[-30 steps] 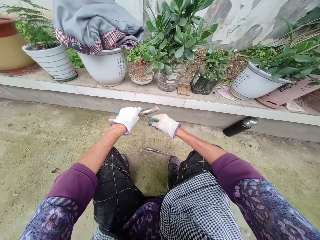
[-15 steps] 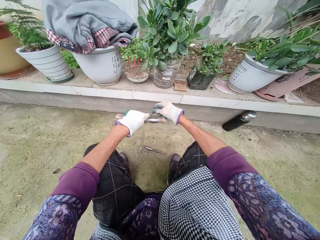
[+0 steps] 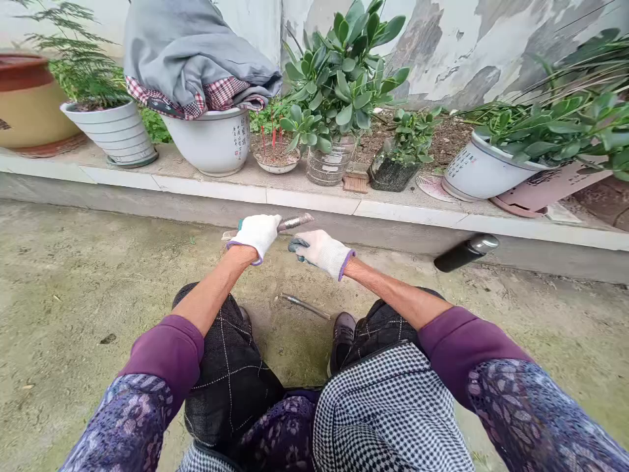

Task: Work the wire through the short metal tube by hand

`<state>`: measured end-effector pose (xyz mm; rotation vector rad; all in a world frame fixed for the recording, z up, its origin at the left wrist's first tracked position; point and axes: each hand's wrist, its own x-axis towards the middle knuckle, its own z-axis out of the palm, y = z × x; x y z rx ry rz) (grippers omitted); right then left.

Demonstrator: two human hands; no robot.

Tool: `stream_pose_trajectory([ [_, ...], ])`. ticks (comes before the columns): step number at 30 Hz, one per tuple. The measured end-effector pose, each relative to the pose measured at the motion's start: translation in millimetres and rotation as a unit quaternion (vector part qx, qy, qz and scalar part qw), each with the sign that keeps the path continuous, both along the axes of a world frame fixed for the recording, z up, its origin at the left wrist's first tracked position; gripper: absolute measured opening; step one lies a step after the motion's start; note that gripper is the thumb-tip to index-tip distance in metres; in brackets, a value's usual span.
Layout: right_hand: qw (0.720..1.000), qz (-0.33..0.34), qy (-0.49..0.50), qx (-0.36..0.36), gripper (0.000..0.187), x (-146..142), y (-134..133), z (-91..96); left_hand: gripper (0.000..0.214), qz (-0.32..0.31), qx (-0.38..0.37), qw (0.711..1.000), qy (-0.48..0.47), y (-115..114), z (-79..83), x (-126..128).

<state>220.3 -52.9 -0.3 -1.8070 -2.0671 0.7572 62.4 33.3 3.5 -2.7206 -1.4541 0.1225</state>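
My left hand (image 3: 256, 235), in a white knit glove, is closed around a wooden stick (image 3: 308, 217) whose right part is wound with silvery wire (image 3: 293, 223). The stick slants, its right end raised. Just below and right of the wound part is my right hand (image 3: 320, 251), gloved in white with grey-green fingertips. Its fingers are curled together, and whatever they pinch is too small to make out. On the ground between my shoes lies a thin rod-like metal tool (image 3: 306, 305), apart from both hands.
A black flask with a silver lid (image 3: 466, 252) leans against the low ledge (image 3: 309, 202). Along the ledge stand several potted plants, a small wooden brush (image 3: 355, 181) and a white pot (image 3: 209, 141) topped with grey cloth (image 3: 196, 59).
The wire-wound stick has tilted, its right end rising, with my left hand still around it. My right hand has moved down and slightly left, away from the stick's end.
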Motion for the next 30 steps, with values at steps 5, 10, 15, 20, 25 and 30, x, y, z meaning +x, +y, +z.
stream_pose_trajectory([
  [5,0.989,0.025,-0.128,0.066,0.026,17.5,14.8,21.9,0.029,-0.087,-0.007,0.995,0.056,-9.5,-4.7,1.1],
  [10,0.998,-0.046,0.023,0.041,0.029,50.7,44.5,15.5,0.031,-0.143,-0.005,0.988,0.050,-23.1,6.5,6.0],
  [15,0.987,-0.086,0.130,-0.047,0.019,48.3,47.5,-3.7,0.030,-0.110,-0.029,0.993,0.008,-24.8,17.1,5.7],
  [20,0.987,-0.079,0.107,-0.093,0.014,16.8,19.8,-5.4,0.033,-0.021,0.003,1.000,-0.014,-4.9,12.8,-2.3],
  [25,0.999,0.037,-0.018,-0.004,0.020,1.4,-3.7,17.0,0.035,-0.009,0.000,0.999,0.047,5.4,8.7,-11.6],
  [30,0.996,-0.005,-0.001,0.091,0.021,24.4,10.7,25.0,0.032,-0.095,-0.037,0.988,0.112,-15.7,13.6,-4.9],
])
